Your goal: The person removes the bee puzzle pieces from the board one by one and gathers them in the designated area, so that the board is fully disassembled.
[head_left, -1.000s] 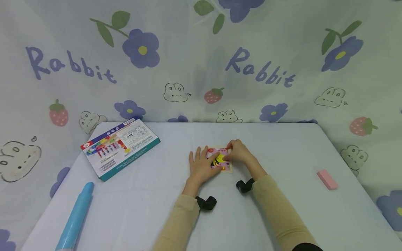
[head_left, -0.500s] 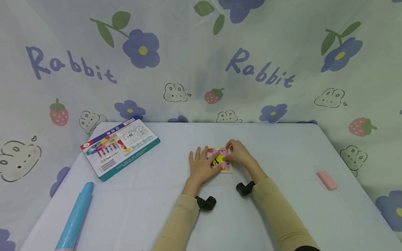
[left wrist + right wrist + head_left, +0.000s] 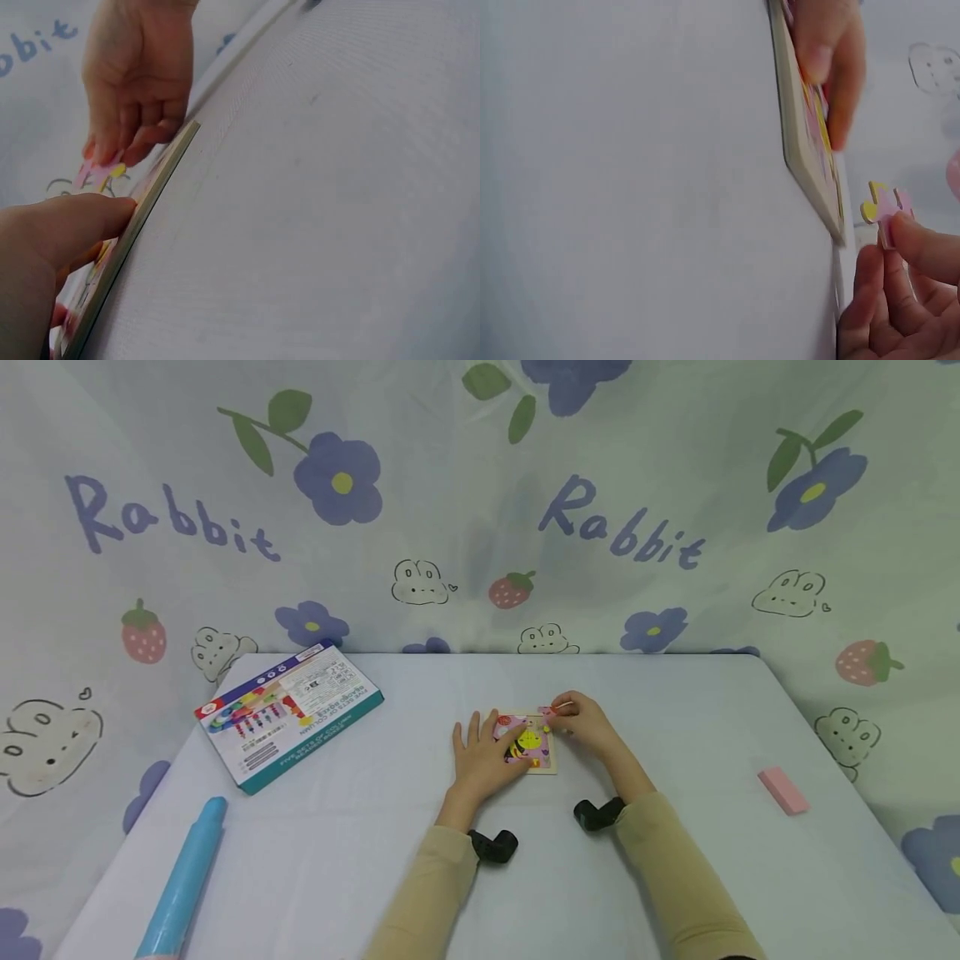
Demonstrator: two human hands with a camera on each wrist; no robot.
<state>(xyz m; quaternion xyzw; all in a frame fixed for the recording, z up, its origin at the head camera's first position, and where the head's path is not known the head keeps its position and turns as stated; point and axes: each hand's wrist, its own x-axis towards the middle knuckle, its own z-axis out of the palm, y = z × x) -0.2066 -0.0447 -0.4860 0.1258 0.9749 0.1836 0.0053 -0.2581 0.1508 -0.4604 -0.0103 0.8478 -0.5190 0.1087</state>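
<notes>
A small square jigsaw puzzle (image 3: pixel 542 753) in a pale wooden tray lies mid-table, with a yellow and black bee on pink. Spread over its left part, my left hand (image 3: pixel 482 763) rests with straight fingers, its thumb (image 3: pixel 90 221) reaching across the tray's near edge. My right hand (image 3: pixel 588 723) pinches a puzzle piece (image 3: pixel 889 211), pink with yellow knobs, between thumb and fingertips. It holds the piece above the tray's upper right corner, where a paler gap shows in the picture. Part of the picture is hidden beneath my left hand.
A flat toy box (image 3: pixel 292 714) lies at the back left, and a light blue tube-shaped object (image 3: pixel 183 877) at the front left. A pink block (image 3: pixel 783 791) sits toward the right edge. A printed rabbit curtain (image 3: pixel 480 510) hangs behind the white table (image 3: pixel 337 860).
My right hand has drawn back slightly to the right, lifting the puzzle piece from the upper right of the picture. The left hand stays in place.
</notes>
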